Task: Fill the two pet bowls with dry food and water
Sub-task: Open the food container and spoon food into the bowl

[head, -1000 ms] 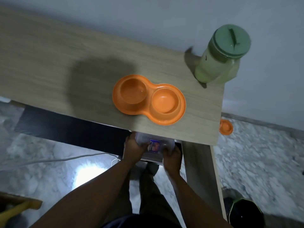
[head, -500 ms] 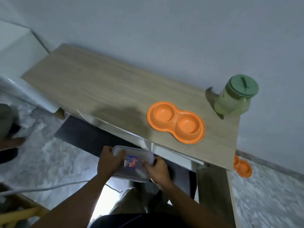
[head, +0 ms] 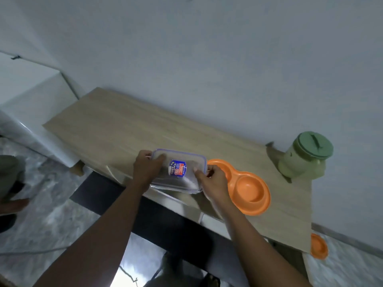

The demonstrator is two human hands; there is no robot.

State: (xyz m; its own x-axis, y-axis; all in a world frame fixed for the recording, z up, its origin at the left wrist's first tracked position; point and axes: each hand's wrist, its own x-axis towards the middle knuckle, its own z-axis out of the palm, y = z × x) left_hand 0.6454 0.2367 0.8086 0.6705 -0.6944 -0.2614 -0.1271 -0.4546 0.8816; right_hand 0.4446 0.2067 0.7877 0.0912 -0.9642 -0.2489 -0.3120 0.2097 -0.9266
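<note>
So, the orange double bowl [head: 251, 188] is sitting near the right end of the wooden table [head: 124, 129], close to the front edge. The right-hand cup is bare orange plastic, totally dry as far as I can see. The left cup is partly hidden behind my right hand [head: 213, 181], but the bit that shows looks empty too. So honestly: nothing filled yet.

What I've got going is the clear food container [head: 178, 162], lid still clipped on, with a blue and red label on top. I'm holding it by both short ends, just left of the bowl, over the front edge of the table. My left hand [head: 145, 168] has its fingers wrapped round the left end with the thumb on the lid, and my right hand pinches the right end the same way. I can't tell whether it's resting on the wood or just above it. Something brownish inside, I'd guess kibble.

The green jug [head: 304, 158] stands at the back right by the wall, lid on, untouched, well apart from the bowl. I assume that's the water.

Left to do, by my count: pop the lid, pour food in one cup, then open the jug and fill the other. Basically everything.
</note>
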